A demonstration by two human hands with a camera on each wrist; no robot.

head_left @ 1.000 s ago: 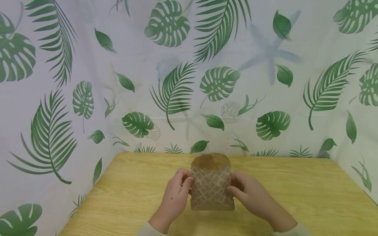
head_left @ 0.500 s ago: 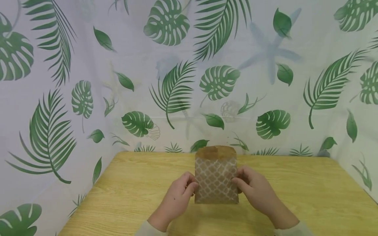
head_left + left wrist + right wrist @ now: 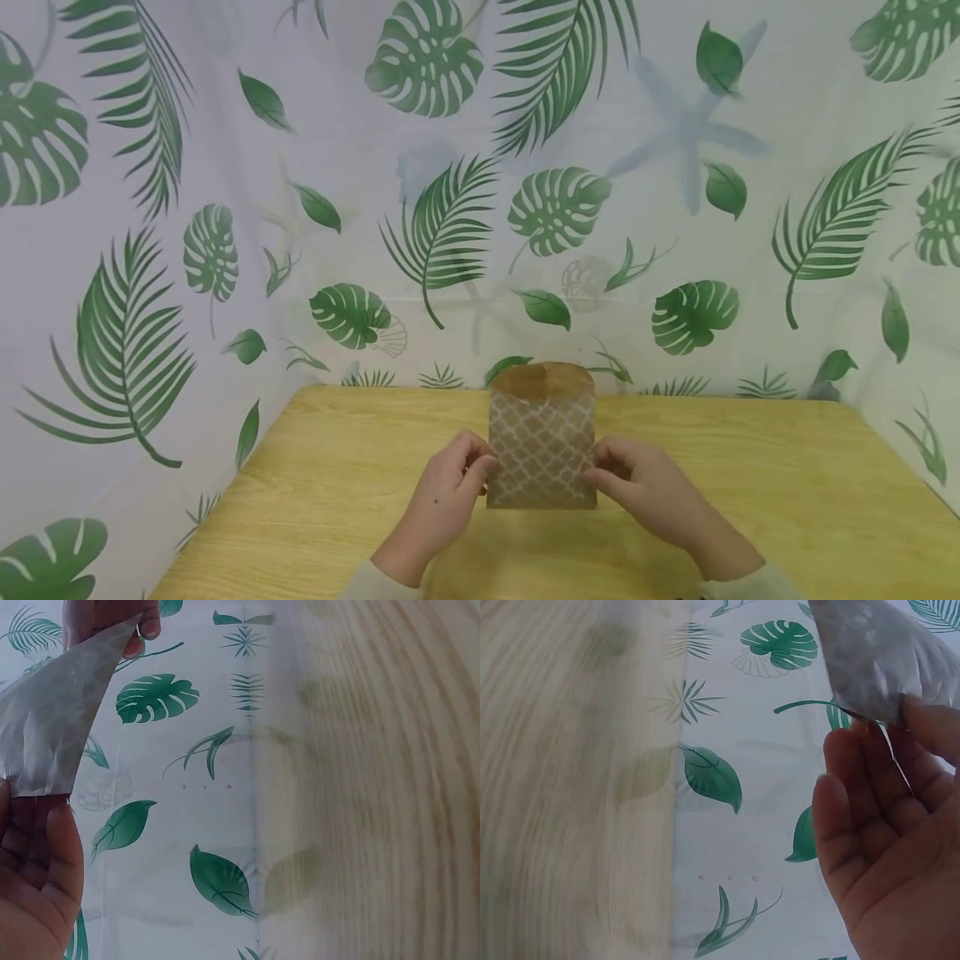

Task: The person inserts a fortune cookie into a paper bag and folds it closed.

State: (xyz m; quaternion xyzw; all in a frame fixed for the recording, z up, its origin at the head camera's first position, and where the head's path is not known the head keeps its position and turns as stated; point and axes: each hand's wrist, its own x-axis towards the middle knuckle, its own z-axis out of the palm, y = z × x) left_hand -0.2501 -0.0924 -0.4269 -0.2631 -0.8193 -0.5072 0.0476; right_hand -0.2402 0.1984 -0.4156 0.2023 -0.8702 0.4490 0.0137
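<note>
A brown paper bag [image 3: 542, 454] with a pale lattice pattern is held upright in the head view, its mouth gaping at the top and showing the plain brown inside. My left hand [image 3: 453, 492] pinches its left edge between thumb and fingers. On the opposite edge, my right hand [image 3: 648, 492] pinches the paper the same way. The left wrist view shows the bag [image 3: 52, 712] from its underside, with the left hand [image 3: 37, 877] at its edge. In the right wrist view, thumb and fingers of the right hand [image 3: 900, 832] grip the paper [image 3: 889, 660].
Below the bag lies a yellow wood-grain table [image 3: 315, 500]. A white cloth [image 3: 465, 125] printed with green leaves hangs behind the table and along both sides. Pale sleeves [image 3: 378, 583] cover the wrists at the bottom edge of the head view.
Both hands still hold the bag. It has risen a little and turned more face-on to the head view, shifting right and then slightly back left.
</note>
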